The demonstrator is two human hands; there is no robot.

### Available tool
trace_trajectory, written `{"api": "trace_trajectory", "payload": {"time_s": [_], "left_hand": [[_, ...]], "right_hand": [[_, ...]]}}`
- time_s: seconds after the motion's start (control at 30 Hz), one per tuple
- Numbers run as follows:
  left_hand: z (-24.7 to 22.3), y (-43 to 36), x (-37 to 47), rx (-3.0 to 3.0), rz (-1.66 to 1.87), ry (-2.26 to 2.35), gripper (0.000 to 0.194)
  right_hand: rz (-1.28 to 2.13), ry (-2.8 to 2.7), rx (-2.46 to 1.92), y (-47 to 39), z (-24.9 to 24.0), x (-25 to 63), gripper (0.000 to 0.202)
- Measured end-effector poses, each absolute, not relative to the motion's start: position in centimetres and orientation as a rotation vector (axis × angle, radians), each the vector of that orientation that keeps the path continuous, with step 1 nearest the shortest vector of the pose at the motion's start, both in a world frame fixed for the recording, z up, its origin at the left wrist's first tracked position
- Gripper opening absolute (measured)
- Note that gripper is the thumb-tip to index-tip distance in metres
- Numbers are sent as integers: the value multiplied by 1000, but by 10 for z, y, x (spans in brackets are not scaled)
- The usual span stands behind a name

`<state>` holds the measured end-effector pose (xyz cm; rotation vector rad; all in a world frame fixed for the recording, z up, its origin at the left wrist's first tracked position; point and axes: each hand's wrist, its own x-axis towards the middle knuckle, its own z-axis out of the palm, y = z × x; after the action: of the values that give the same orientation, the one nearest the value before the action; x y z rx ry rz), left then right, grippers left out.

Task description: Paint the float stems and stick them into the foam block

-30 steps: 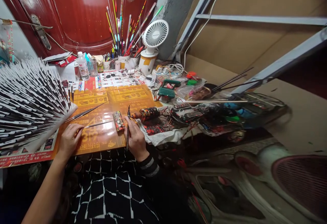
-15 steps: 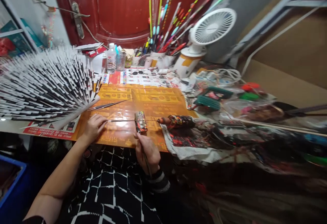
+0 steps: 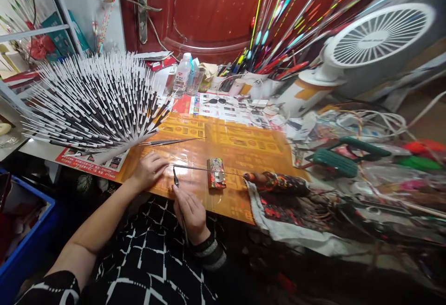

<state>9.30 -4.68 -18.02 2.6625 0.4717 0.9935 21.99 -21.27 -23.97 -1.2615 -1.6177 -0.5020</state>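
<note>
Nearest, the person's black garment with white grid lines (image 3: 149, 268) fills the bottom, a blue plastic bin (image 3: 28, 244) low at the left. Above the lap, the right hand (image 3: 191, 212), with a black-and-grey striped cuff (image 3: 212, 252) at its wrist, has its fingers closed around a slim dark pen-like tool (image 3: 176, 179). Its tip points up at a thin dark rod (image 3: 191, 167); whether the two touch is too fine to tell.

The left hand (image 3: 151, 169) pinches the rod's left end between fingertips drawn together. The rod lies sideways across a small paint-spattered block (image 3: 215, 180) and runs on to the brown nose of a paint-spattered cylindrical tool (image 3: 282, 183), which rests by a stained white cloth (image 3: 278, 231). Beneath the hands' work spreads a glossy amber sheet (image 3: 233, 135).

Beyond the left hand, slim dark sticks (image 3: 167, 142) lie beside a dense fan-shaped cluster of black sticks with white tips (image 3: 101, 105). At the right sits a dark green plastic frame-like handle (image 3: 334, 162).

Farther back stand a clear plastic bottle with a label (image 3: 181, 80), bright thin multicoloured stalks (image 3: 275, 26) and a round white fan (image 3: 379, 38), before a glossy red door (image 3: 209, 17).
</note>
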Motion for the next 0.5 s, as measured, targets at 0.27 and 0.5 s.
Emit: {"api": "trace_trajectory", "payload": {"time_s": [0.27, 0.5], "left_hand": [[-181, -47, 94, 2643, 994, 481, 26], [-180, -46, 94, 2662, 1027, 447, 23]], "right_hand": [[-489, -1628, -1282, -212, -240, 219, 63], [-487, -1630, -1291, -212, -242, 219, 64]]}}
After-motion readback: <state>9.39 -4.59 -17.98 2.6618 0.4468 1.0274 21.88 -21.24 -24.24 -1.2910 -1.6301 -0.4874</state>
